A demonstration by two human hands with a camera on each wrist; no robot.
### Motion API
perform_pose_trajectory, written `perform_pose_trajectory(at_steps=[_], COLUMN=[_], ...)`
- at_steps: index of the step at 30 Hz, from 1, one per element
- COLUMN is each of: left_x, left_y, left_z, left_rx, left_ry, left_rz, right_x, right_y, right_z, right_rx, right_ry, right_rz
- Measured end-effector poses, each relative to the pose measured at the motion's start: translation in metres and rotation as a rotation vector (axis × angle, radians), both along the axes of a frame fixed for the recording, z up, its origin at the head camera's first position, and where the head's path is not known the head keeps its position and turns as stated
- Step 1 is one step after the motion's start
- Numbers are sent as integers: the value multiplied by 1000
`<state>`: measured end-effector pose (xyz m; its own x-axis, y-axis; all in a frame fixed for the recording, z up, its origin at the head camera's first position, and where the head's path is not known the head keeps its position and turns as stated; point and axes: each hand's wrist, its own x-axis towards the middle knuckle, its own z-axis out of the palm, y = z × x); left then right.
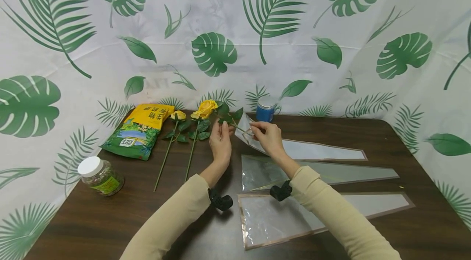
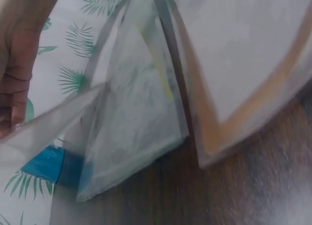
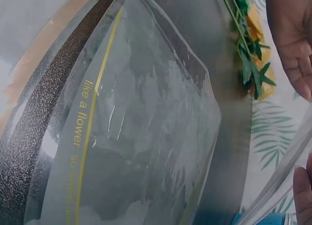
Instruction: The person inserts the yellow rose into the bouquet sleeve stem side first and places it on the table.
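Note:
My left hand (image 1: 220, 143) is up at the back of the table, holding a leafy rose stem (image 1: 240, 129) just below its dark green leaves (image 1: 229, 115). The stem slants down to the right, into the mouth of a clear flower sleeve (image 1: 252, 139) with a pale border. My right hand (image 1: 268, 137) pinches that sleeve's lifted edge. In the left wrist view, the right hand (image 2: 17, 64) is at the raised film. The right wrist view shows the left hand (image 3: 292, 45) at upper right. Yellow rose heads (image 1: 205, 108) lie left of the left hand, overlapping.
Two more flower sleeves (image 1: 353, 173) (image 1: 272, 223) lie flat toward the front, one printed with yellow lettering. Behind the hands stands a blue can (image 1: 265, 110). At left are another yellow rose (image 1: 178, 116), a yellow-green bag (image 1: 141, 131) and a white-lidded jar (image 1: 101, 176).

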<state>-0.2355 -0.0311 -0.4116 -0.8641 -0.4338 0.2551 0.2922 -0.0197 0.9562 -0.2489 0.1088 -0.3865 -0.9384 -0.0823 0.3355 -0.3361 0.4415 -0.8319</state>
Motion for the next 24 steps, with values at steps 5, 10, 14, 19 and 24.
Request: perform_pose_trajectory(at_steps=[5, 10, 14, 19, 24], left_x=[-1, -2, -2, -1, -3], left_y=[-1, -1, -1, 1, 0], left_z=[6, 12, 12, 16, 19], left_rx=[167, 399, 455, 445, 398], left_ry=[46, 91, 127, 102, 131], left_rz=[46, 36, 28, 54, 80], right_x=[-1, -2, -2, -1, 0], right_y=[0, -1, -1, -2, -2], right_z=[0, 0, 0, 0, 1], right_rx=[-15, -32, -36, -29, -30], right_ry=[-12, -29, -35, -21, 1], right_rz=[10, 15, 15, 2, 5])
